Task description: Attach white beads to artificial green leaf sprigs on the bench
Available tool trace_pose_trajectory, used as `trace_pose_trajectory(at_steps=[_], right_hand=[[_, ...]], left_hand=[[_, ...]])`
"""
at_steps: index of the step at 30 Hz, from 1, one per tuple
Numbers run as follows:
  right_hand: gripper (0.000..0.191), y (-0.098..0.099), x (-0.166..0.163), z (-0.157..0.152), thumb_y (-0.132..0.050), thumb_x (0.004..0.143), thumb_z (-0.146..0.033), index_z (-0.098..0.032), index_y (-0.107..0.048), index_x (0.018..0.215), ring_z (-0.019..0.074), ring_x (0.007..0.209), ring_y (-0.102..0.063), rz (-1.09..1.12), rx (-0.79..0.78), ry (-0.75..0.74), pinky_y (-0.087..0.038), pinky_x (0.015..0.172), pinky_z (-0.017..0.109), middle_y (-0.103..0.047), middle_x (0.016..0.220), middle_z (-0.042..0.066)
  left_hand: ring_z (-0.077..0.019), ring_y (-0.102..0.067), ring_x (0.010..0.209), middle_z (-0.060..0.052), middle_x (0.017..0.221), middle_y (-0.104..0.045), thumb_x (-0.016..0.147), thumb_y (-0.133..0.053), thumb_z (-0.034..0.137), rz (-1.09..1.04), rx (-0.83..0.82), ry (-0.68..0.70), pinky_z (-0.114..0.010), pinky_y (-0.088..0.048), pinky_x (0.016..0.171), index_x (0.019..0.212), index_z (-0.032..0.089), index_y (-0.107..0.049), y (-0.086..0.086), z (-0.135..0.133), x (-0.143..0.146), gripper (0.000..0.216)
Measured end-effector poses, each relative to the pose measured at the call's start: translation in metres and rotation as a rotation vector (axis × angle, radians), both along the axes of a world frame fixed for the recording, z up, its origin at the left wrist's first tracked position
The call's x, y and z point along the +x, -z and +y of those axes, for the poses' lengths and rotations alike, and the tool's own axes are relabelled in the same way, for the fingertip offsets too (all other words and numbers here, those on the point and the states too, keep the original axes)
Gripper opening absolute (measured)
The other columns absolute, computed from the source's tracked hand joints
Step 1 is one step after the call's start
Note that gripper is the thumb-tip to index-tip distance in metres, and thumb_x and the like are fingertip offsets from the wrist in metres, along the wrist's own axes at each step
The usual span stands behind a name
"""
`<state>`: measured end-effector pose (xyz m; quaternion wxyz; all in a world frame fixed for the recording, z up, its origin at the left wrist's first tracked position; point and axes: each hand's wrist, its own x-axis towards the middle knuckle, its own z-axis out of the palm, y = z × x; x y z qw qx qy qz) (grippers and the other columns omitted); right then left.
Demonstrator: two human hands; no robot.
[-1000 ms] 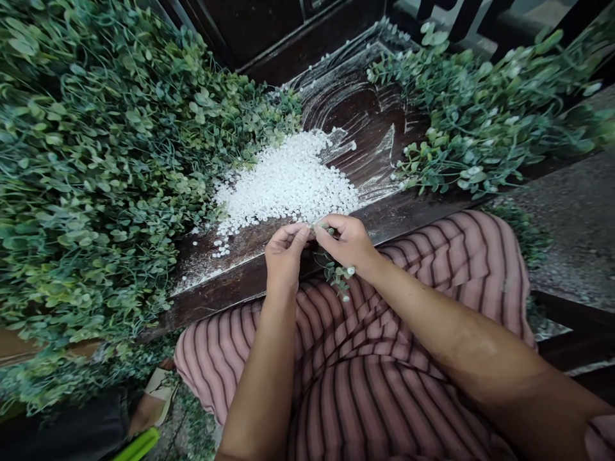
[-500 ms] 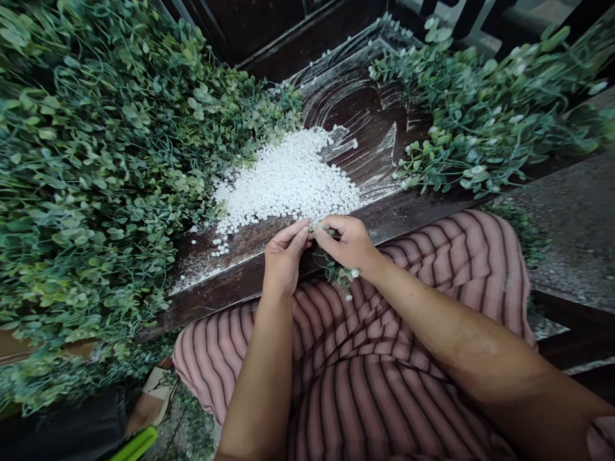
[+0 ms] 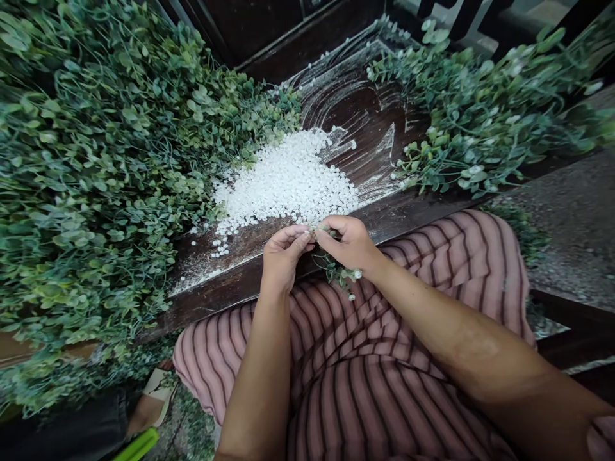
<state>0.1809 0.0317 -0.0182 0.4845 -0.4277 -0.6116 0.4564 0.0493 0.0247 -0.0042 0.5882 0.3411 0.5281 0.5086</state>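
Over the near edge of a dark wooden table (image 3: 365,121), my two hands meet above my striped lap. My right hand (image 3: 350,243) is closed around a small green leafy sprig (image 3: 340,274), whose leaves and a white bead hang below the palm. My left hand (image 3: 283,253) pinches its fingertips against the sprig's tip; whether a bead sits between them is too small to tell. Just beyond my fingers lies a heap of small white beads (image 3: 288,182).
A big pile of green leafy sprigs (image 3: 96,173) covers the table's left side. A smaller pile of sprigs (image 3: 485,115) lies at the right. White dust streaks the tabletop behind the beads. A green object (image 3: 137,445) and a sandal lie on the floor at lower left.
Hardly anything has moved. My left fingers have shifted slightly against the sprig's tip while the right hand keeps its hold.
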Motion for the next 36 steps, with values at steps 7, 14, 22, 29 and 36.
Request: trace_pose_trajectory(at_steps=[7,14,22,29,36], right_hand=[[0.019,-0.0008,0.0000,0.0005,-0.048,0.074,-0.024,-0.016,-0.050,0.056,0.0089,0.054,-0.039,0.015,-0.001,-0.010,-0.031,0.052,0.022,-0.044,0.054,-0.003],[0.022,-0.0004,-0.0001,0.0000,-0.048,0.074,-0.026,-0.017,-0.046,0.054,0.0086,0.053,-0.035,-0.036,-0.021,-0.010,-0.029,0.051,0.022,-0.038,0.053,-0.004],[0.021,-0.0016,0.0002,0.0000,-0.049,0.074,-0.026,-0.017,-0.046,0.055,0.0086,0.054,-0.036,0.000,-0.020,-0.012,-0.030,0.052,0.022,-0.039,0.054,-0.004],[0.021,-0.0015,0.0010,0.0005,-0.049,0.074,-0.026,-0.017,-0.047,0.055,0.0083,0.054,-0.035,0.011,-0.045,-0.016,-0.029,0.051,0.022,-0.038,0.054,-0.004],[0.023,-0.0005,-0.0005,0.0000,-0.048,0.073,-0.027,-0.017,-0.044,0.053,0.0084,0.054,-0.033,-0.023,-0.052,0.012,-0.028,0.051,0.022,-0.035,0.053,-0.004]], left_hand=[[-0.0050,-0.056,0.054,0.003,0.060,-0.065,0.048,-0.081,0.027,-0.007,-0.005,-0.029,-0.018,-0.047,0.057,0.066,0.017,-0.068,-0.0003,-0.0010,0.0006,0.024],[-0.0064,-0.057,0.055,0.002,0.062,-0.066,0.049,-0.081,0.029,-0.014,0.009,-0.031,-0.020,-0.048,0.058,0.066,0.017,-0.068,0.0012,0.0001,0.0002,0.024],[-0.0064,-0.057,0.054,0.002,0.061,-0.066,0.044,-0.082,0.028,-0.018,-0.014,-0.046,-0.020,-0.048,0.058,0.063,0.018,-0.068,-0.0005,0.0005,0.0009,0.026],[-0.0078,-0.058,0.057,0.001,0.063,-0.066,0.047,-0.081,0.029,0.009,-0.002,-0.030,-0.022,-0.049,0.060,0.065,0.017,-0.068,0.0007,0.0010,0.0004,0.026],[-0.0072,-0.058,0.056,0.001,0.063,-0.067,0.046,-0.082,0.029,0.003,-0.003,-0.037,-0.021,-0.049,0.059,0.065,0.017,-0.068,0.0031,0.0009,-0.0001,0.027]])
